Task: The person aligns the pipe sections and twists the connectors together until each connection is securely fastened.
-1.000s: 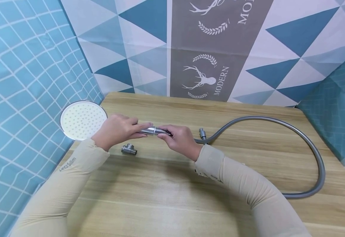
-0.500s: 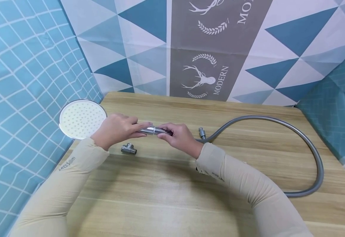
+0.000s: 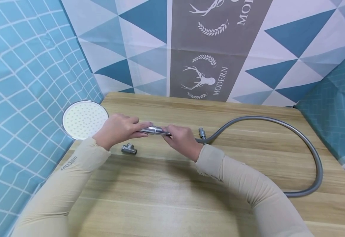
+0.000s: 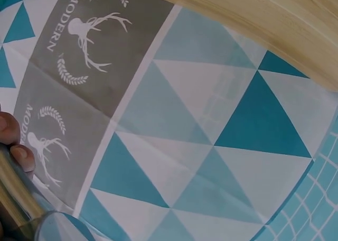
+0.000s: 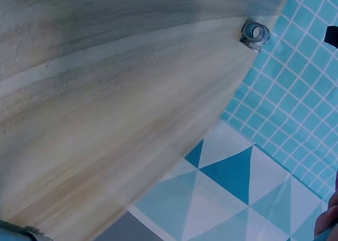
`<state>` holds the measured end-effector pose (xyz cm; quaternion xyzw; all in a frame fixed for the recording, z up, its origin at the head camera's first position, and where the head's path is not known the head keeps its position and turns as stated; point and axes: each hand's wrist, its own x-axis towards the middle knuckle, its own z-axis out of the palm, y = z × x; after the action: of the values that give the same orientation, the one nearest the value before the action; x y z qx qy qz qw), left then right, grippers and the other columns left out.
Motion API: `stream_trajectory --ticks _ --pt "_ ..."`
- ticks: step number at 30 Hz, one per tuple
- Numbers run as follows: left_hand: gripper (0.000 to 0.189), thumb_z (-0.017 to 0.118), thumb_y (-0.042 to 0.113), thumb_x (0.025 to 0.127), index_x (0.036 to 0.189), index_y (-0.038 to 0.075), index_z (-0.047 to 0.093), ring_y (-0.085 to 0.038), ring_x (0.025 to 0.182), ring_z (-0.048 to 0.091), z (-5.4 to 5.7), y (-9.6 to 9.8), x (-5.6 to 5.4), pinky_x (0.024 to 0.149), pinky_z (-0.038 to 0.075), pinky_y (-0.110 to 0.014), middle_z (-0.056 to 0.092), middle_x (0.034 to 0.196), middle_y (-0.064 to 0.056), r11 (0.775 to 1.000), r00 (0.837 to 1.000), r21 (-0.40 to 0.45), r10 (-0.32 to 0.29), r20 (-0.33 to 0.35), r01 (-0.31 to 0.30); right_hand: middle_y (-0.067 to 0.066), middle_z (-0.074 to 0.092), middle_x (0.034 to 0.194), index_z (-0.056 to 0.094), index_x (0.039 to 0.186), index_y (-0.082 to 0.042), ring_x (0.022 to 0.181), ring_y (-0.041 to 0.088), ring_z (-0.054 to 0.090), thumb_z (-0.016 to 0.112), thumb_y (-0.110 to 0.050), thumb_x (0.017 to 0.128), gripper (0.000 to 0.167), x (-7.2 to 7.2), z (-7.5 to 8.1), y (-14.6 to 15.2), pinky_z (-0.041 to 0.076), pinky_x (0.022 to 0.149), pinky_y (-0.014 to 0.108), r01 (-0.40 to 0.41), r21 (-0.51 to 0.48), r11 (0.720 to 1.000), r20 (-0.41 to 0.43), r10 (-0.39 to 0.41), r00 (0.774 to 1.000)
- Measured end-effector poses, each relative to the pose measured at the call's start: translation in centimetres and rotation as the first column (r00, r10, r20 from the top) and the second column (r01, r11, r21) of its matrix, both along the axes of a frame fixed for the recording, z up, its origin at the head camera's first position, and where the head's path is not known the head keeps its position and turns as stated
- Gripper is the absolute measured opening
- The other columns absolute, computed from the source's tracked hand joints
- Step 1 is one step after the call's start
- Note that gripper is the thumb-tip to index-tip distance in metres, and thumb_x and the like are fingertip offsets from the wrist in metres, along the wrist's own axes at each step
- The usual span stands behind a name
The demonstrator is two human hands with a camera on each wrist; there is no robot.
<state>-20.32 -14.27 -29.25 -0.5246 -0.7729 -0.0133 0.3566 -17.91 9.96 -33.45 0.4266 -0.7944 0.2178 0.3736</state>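
Note:
My left hand [image 3: 116, 130] grips the chrome handle of a shower head [image 3: 84, 120], whose round white spray face tilts upward at the left in the head view. My right hand [image 3: 180, 138] pinches the tapered metal hose connector [image 3: 161, 131] at the handle's end. The connector and handle meet in line; whether the threads are engaged, I cannot tell. From the right hand a grey shower hose [image 3: 267, 118] loops over the table. In the left wrist view a few fingertips [image 4: 21, 156] show beside shiny chrome [image 4: 63, 228]. At the right wrist view's edge are fingers [image 5: 326, 220].
A small chrome tee valve [image 3: 129, 149] lies on the wooden table [image 3: 166, 197], nearer than the handle. The hose's other end fitting [image 3: 202, 133] rests right of my right hand. Patterned sheets [image 3: 148, 59] stand behind and at both sides.
My right fingers have slid slightly right along the connector, uncovering more of its metal. The shower head has shifted slightly right. My left hand keeps its grip.

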Motion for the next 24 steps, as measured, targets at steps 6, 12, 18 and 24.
stream_trajectory --ticks 6,12,18,24 --pt "0.046 0.032 0.048 0.103 0.107 0.016 0.064 -0.014 0.039 0.031 -0.02 -0.08 -0.05 0.037 0.029 -0.027 0.049 0.058 -0.003 1.0 1.0 -0.003 0.0 -0.001 0.0 0.005 0.068 0.071 0.062 0.084 0.0 0.052 0.007 0.055 0.075 0.005 0.074 0.017 -0.25 -0.11 0.1 0.045 0.05 0.02 -0.055 -0.027 0.998 -0.017 0.055 0.998" --pt "0.042 0.035 0.047 0.102 0.106 0.017 0.063 -0.015 0.038 0.033 -0.18 -0.11 -0.05 0.036 0.029 -0.028 0.048 0.057 -0.003 1.0 1.0 0.001 -0.002 -0.018 0.002 0.006 0.067 0.071 0.065 0.085 0.002 0.051 0.007 0.053 0.075 0.005 0.074 0.015 -0.35 -0.19 0.12 0.044 0.049 0.02 -0.087 -0.044 0.995 -0.004 0.087 0.996" --pt "0.04 0.037 0.047 0.102 0.108 0.018 0.063 -0.015 0.038 0.037 -0.31 -0.3 -0.14 0.036 0.032 -0.028 0.048 0.058 -0.003 1.0 0.999 -0.01 0.002 -0.034 -0.003 0.007 0.069 0.073 0.067 0.086 0.003 0.05 0.007 0.053 0.075 0.005 0.074 0.015 -0.39 -0.23 0.11 0.044 0.049 0.019 -0.092 -0.045 0.995 0.023 0.093 0.995" --pt "0.04 0.035 0.046 0.103 0.109 0.019 0.063 -0.014 0.038 0.036 -0.43 -0.37 -0.11 0.037 0.031 -0.028 0.047 0.058 -0.002 1.0 0.999 -0.011 -0.001 -0.039 0.001 0.011 0.072 0.08 0.069 0.088 0.004 0.053 0.007 0.057 0.076 0.004 0.075 0.015 -0.36 -0.15 0.05 0.044 0.049 0.018 -0.111 -0.053 0.992 0.069 0.115 0.991"
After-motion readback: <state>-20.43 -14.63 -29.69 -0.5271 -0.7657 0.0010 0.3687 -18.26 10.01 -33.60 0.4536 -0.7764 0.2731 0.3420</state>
